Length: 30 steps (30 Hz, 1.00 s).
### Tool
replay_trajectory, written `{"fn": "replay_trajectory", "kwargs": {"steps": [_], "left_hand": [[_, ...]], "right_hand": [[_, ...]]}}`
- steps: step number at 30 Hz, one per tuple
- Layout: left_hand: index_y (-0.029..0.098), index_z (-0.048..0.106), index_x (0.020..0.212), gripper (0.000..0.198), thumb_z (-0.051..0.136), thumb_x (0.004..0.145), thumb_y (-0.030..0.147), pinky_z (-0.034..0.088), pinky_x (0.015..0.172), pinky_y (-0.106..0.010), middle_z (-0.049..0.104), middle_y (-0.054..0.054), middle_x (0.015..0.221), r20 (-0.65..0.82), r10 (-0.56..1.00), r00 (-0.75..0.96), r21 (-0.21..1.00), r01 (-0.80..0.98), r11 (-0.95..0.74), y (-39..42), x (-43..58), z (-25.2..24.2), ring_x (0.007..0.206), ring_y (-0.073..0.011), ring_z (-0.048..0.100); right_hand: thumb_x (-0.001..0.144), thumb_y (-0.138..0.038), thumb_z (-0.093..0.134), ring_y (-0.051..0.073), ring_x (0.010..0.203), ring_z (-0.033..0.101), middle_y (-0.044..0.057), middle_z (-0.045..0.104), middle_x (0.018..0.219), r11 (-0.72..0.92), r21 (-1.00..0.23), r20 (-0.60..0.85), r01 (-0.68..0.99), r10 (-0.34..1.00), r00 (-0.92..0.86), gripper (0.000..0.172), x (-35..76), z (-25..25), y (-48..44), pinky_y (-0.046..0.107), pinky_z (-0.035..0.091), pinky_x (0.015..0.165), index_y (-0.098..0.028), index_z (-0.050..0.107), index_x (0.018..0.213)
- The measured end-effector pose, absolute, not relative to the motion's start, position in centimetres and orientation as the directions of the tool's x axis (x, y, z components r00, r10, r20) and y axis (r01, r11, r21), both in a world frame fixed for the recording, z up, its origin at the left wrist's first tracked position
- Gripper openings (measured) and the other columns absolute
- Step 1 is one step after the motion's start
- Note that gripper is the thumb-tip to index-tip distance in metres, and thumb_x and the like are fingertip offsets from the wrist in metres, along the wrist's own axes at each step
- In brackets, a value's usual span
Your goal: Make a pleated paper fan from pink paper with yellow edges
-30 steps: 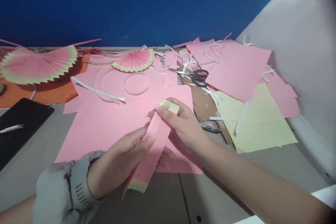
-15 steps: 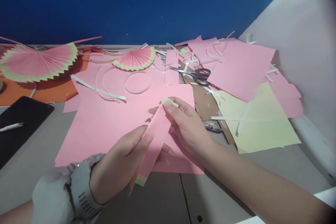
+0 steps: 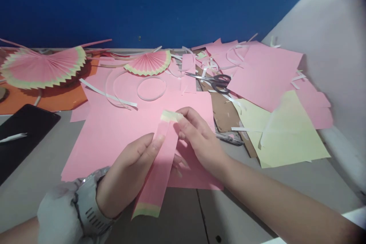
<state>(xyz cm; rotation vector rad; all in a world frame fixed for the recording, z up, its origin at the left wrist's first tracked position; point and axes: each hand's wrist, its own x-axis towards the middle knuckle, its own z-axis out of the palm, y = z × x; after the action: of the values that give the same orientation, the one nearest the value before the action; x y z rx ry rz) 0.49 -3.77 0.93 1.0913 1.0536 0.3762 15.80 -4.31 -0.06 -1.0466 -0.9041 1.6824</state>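
Observation:
A folded pink paper strip (image 3: 160,171) with yellow and green bands at both ends slants between my hands, above large pink sheets (image 3: 114,137). My left hand (image 3: 134,171) grips its left side near the middle, thumb on top and some fingers hidden beneath. My right hand (image 3: 200,141) pinches the strip's upper end at the pale green band. Two pleated pink fans with yellow-green zigzag edges, one large (image 3: 45,66) and one smaller (image 3: 148,63), lie at the back.
Black scissors (image 3: 220,83) rest right of centre on brown cardboard (image 3: 225,116). A pale green sheet (image 3: 291,133) and more pink sheets (image 3: 265,72) lie to the right. A black tablet-like object (image 3: 28,133) with a white pen (image 3: 13,137) is at left. Behind stands a blue wall (image 3: 171,7).
The strip has turned and spread wider, showing more of both banded ends. Its lower end has shifted down and left, and my right fingers have moved slightly at the top end.

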Motion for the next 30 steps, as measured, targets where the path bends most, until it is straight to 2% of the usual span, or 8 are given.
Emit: {"fn": "replay_trajectory", "kwargs": {"steps": [3,7,9,15,21,26,30], "left_hand": [[0.018,0.062,0.096,0.034,0.038,0.092,0.041,0.048,0.074,-0.027,0.069,-0.003,0.089,-0.443,0.734,0.514,0.895,0.216,0.389,-3.61,0.51,1.13,0.080,-0.0178,0.062],[0.023,0.058,0.107,0.032,0.030,0.095,0.035,0.042,0.090,-0.024,0.062,0.001,0.111,-0.269,0.831,0.488,0.960,0.203,0.192,-3.45,0.31,1.16,0.102,-0.0159,0.054],[0.025,0.057,0.107,0.034,0.027,0.096,0.035,0.040,0.091,-0.024,0.060,0.001,0.113,-0.219,0.850,0.478,0.970,0.201,0.137,-3.52,0.10,1.07,0.107,-0.0161,0.051],[0.024,0.058,0.092,0.036,0.025,0.096,0.036,0.042,0.080,-0.023,0.060,0.001,0.092,-0.173,0.880,0.442,0.972,0.220,0.080,-3.97,-0.29,0.81,0.089,-0.0140,0.053],[0.021,0.047,0.074,0.030,0.034,0.094,0.039,0.040,0.068,-0.022,0.049,0.004,0.072,-0.204,0.852,0.482,0.964,0.249,0.090,-3.98,-0.32,0.96,0.069,-0.0109,0.045],[0.020,0.043,0.069,0.029,0.037,0.093,0.035,0.036,0.057,-0.019,0.040,0.005,0.066,-0.153,0.864,0.480,0.964,0.264,0.024,-4.04,-0.41,0.77,0.060,-0.0083,0.037],[0.020,0.041,0.068,0.030,0.036,0.093,0.035,0.037,0.055,-0.020,0.039,0.005,0.064,-0.144,0.884,0.445,0.959,0.283,0.014,-4.03,-0.41,0.56,0.059,-0.0089,0.037]], "right_hand": [[0.091,-0.040,0.043,0.008,0.034,0.045,-0.010,0.043,0.049,-0.248,-0.940,-0.198,-0.233,0.956,-0.215,0.022,15.97,-0.18,-4.45,0.020,0.034,0.036,-0.024,0.039,0.076],[0.092,-0.036,0.043,0.008,0.043,0.045,-0.008,0.042,0.054,-0.183,-0.983,-0.177,-0.005,0.956,-0.236,0.021,16.09,0.06,-4.66,0.021,0.035,0.043,-0.023,0.042,0.076],[0.092,-0.032,0.043,0.008,0.050,0.045,-0.006,0.042,0.060,-0.129,-0.987,-0.149,0.101,0.961,-0.232,0.020,16.07,0.25,-4.73,0.021,0.036,0.049,-0.022,0.044,0.075],[0.092,-0.030,0.042,0.010,0.065,0.042,-0.004,0.043,0.070,-0.006,-0.969,-0.079,0.247,0.955,-0.287,0.018,16.12,0.40,-4.80,0.022,0.033,0.058,-0.021,0.045,0.077],[0.096,-0.035,0.029,0.011,0.070,0.045,-0.003,0.046,0.075,0.017,-0.972,-0.069,0.235,0.934,-0.350,0.027,16.28,0.58,-4.80,0.024,0.035,0.066,-0.021,0.044,0.078],[0.097,-0.033,0.028,0.011,0.068,0.043,-0.003,0.046,0.074,0.058,-0.965,-0.048,0.258,0.920,-0.388,0.028,16.35,0.53,-4.84,0.024,0.034,0.065,-0.021,0.041,0.077],[0.097,-0.027,0.026,0.010,0.067,0.044,-0.003,0.046,0.074,0.142,-0.955,0.026,0.259,0.915,-0.403,0.024,16.21,0.29,-5.06,0.024,0.034,0.065,-0.020,0.042,0.080]]}}
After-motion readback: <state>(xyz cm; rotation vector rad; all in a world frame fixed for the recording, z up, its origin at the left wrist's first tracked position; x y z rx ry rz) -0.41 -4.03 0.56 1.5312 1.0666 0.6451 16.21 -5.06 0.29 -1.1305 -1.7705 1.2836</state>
